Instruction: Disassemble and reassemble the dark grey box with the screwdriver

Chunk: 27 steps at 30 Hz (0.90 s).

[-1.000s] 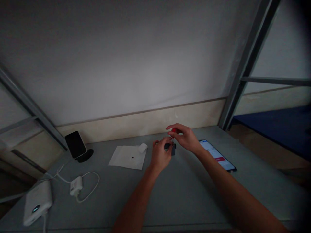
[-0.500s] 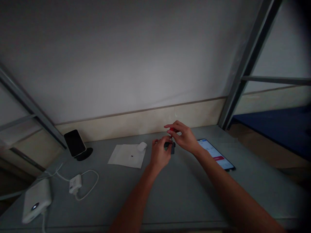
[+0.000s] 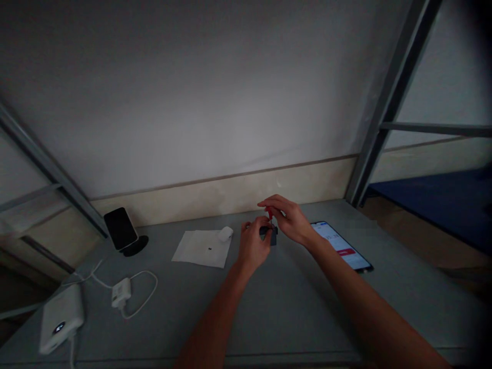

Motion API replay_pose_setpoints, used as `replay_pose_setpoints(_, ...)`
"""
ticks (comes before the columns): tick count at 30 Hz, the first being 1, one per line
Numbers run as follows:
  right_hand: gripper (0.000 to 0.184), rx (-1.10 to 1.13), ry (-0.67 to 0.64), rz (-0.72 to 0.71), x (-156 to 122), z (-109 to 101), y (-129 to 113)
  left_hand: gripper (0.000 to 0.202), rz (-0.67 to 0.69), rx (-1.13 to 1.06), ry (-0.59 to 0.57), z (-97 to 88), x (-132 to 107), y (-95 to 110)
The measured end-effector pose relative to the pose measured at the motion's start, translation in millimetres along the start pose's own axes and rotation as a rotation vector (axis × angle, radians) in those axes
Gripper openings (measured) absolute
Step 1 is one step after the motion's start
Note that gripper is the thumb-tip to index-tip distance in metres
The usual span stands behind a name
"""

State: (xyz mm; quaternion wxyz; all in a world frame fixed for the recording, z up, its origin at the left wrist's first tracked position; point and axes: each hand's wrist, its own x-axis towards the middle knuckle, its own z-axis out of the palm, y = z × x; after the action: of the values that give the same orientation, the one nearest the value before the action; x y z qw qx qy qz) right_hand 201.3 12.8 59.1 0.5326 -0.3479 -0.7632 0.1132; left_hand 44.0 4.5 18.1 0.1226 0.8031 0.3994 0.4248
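My right hand (image 3: 287, 219) is closed on the red handle of a small screwdriver (image 3: 269, 211), held upright with its thin shaft pointing down. Below it, my left hand (image 3: 254, 240) pinches a small dark block-like object (image 3: 273, 238) on the grey table. The screwdriver's tip meets that object's top near my left fingertips, though the exact contact is hidden. What kind of object the dark block is, I cannot make out; my left fingers cover part of it.
White paper (image 3: 202, 248) with a tiny black piece on it lies left of my hands. A lit phone (image 3: 343, 246) rests beside my right forearm. Further left are a black-screened device on a stand (image 3: 120, 228), a white adapter with cable (image 3: 121, 293) and a white power bank (image 3: 62, 320).
My right hand has shifted slightly down and its fingers have turned a little, showing more of the red handle. My left hand stays on the dark object.
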Motion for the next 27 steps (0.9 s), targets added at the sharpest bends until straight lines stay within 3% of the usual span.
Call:
replay_pose_setpoints(7, 0.022, -0.074, 0.054, 0.057, -1.0, 2.2, 0.0, 0.014, -0.009, 0.026, -0.010, -1.0, 0.8, 0.1)
replay_pose_setpoints(13, 0.030, -0.050, 0.014, 0.006, -1.0, 0.0, -1.4, 0.013, -0.023, 0.038, -0.009, -0.4, -0.3, -0.1)
replay_pose_setpoints(27, 0.025, -0.061, 0.054, 0.034, -2.1, 2.7, -2.0, 0.014, -0.038, 0.030, -0.028, -1.1, 0.1, 2.3)
